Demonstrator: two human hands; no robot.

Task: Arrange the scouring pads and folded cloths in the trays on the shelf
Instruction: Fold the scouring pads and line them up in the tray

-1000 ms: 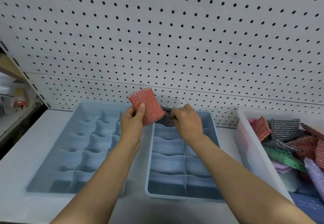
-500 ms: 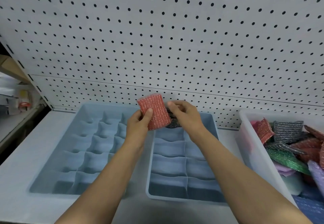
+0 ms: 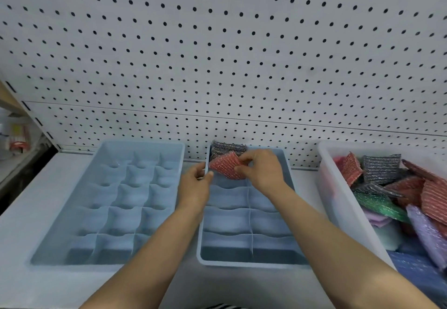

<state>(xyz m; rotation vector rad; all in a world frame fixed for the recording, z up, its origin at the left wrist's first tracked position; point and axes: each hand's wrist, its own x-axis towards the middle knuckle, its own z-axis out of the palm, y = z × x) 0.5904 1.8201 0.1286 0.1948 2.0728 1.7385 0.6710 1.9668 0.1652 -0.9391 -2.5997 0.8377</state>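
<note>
The red pad (image 3: 226, 166) looks light and soft. It is a padded mesh square that should squash and bend under a light pinch, and its rough weave is unlikely to slip. An edge or corner seems the best place to hold it, so the body stays free to slide down into a slot.

It hangs tilted over the far left compartment of the right tray (image 3: 242, 264), just in front of a grey pad (image 3: 227, 147) standing on edge there.

The right hand (image 3: 262, 171) reaches in from the near right, palm down, and pinches the pad's right edge between thumb and fingers. The left hand (image 3: 194, 184) sits at the tray's left rim with its fingers curled. I cannot tell whether it pinches the rim or only rests against it.

More pads lie heaped in the bin (image 3: 338, 195) on the right.
</note>
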